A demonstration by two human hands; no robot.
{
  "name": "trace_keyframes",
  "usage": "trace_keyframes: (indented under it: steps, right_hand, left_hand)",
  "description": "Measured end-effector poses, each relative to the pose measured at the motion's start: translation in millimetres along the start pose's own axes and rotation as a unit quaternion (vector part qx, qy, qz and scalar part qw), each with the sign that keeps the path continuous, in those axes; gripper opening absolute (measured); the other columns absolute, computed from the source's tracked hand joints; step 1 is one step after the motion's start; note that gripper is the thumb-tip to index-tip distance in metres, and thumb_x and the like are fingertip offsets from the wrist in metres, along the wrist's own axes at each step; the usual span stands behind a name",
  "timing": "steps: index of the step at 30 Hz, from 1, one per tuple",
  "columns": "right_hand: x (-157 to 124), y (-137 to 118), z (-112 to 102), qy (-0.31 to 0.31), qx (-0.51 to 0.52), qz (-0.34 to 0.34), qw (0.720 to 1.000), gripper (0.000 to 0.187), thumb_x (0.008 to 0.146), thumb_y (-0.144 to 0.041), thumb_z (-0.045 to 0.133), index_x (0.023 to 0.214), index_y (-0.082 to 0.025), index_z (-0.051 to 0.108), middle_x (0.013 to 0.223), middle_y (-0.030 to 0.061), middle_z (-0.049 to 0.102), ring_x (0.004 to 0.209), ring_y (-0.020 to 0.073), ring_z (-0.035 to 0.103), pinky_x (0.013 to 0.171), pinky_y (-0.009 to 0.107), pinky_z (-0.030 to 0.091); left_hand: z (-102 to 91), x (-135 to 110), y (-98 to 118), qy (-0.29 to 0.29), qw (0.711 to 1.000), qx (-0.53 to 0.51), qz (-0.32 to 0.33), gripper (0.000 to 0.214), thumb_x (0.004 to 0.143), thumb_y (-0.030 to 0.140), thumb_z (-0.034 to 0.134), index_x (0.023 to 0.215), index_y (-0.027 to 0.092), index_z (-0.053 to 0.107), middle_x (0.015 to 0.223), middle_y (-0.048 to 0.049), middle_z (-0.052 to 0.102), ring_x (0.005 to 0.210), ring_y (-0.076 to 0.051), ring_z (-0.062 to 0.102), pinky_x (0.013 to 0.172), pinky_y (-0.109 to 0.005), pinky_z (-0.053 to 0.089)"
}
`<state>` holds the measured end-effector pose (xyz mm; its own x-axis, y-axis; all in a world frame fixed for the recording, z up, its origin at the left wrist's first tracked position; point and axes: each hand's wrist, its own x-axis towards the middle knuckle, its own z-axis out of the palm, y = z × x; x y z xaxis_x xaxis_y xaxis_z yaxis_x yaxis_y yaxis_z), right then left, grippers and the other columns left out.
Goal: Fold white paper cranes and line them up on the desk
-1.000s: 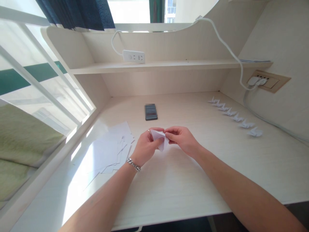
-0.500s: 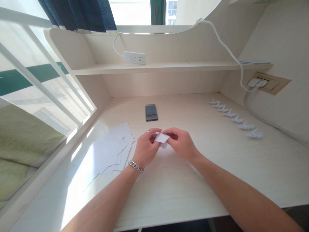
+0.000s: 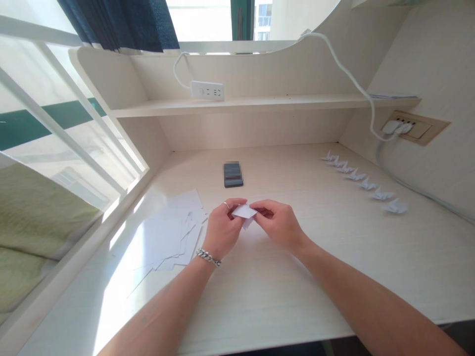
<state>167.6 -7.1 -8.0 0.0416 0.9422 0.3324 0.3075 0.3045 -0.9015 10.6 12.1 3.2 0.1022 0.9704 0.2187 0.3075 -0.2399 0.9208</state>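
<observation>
A small folded piece of white paper (image 3: 244, 211) is held between my two hands above the middle of the desk. My left hand (image 3: 224, 225), with a ring on a finger and a chain bracelet at the wrist, pinches its left side. At the right corner, the fingertips of my right hand (image 3: 280, 222) close on the same paper. One flap lies flat on top and another part points down below it. My fingers partly hide the lower folds. Loose white paper sheets (image 3: 163, 237) lie in an overlapping pile left of my left hand.
A phone (image 3: 233, 174) lies beyond my hands. Several folded paper cranes (image 3: 367, 184) stand in a slanting row at the right. A power strip (image 3: 207, 91) rests on the shelf (image 3: 260, 104), and a white cable (image 3: 349, 74) hangs to the wall socket (image 3: 417, 127).
The folded paper has turned slightly and shifted a little left, with its top flap now lying flatter. Both hands keep hold of it in nearly the same place.
</observation>
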Motion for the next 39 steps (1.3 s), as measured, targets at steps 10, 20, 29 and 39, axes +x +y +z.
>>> trace_keyframes:
  steps: [10,20,29,39]
  right_hand:
    - [11.2,-1.7,-12.9,-0.099,0.23,0.146,0.957,0.022,0.075,-0.029,0.067,0.09,-0.019,0.079,0.076,0.0052,0.068,0.071,0.0163,0.06,0.07,0.034,0.05]
    - [13.4,5.9,-10.1,-0.098,0.182,0.1,0.973,0.027,0.067,-0.037,0.079,0.089,-0.019,0.078,0.07,0.0028,0.069,0.061,0.013,0.056,0.063,0.032,0.048]
    - [10.7,11.4,-7.9,-0.094,0.128,0.084,0.984,0.026,0.071,-0.035,0.077,0.093,-0.021,0.078,0.078,0.0043,0.072,0.067,0.0155,0.06,0.065,0.032,0.05]
    - [5.7,2.2,-5.3,-0.024,0.022,0.031,0.999,0.02,0.078,-0.034,0.07,0.092,-0.022,0.078,0.091,0.0056,0.076,0.079,0.0203,0.068,0.071,0.033,0.052]
  left_hand:
    - [-3.7,1.2,0.0,-0.024,0.999,0.004,-0.027,0.028,0.073,0.021,0.064,0.099,0.019,0.075,0.098,-0.0066,0.075,0.078,-0.019,0.067,0.063,-0.027,0.051]
    - [-3.6,-1.1,4.9,-0.088,0.996,-0.018,0.0,0.026,0.082,0.035,0.061,0.095,0.018,0.076,0.088,-0.0065,0.076,0.078,-0.018,0.066,0.067,-0.026,0.049]
    - [-2.4,-1.3,3.4,-0.1,0.995,0.004,0.003,0.026,0.084,0.032,0.059,0.098,0.02,0.077,0.087,-0.0046,0.076,0.077,-0.017,0.065,0.063,-0.023,0.047]
    - [-0.3,-1.9,5.0,-0.116,0.993,-0.034,0.005,0.028,0.083,0.033,0.06,0.101,0.017,0.075,0.09,-0.0059,0.075,0.077,-0.016,0.066,0.066,-0.024,0.05]
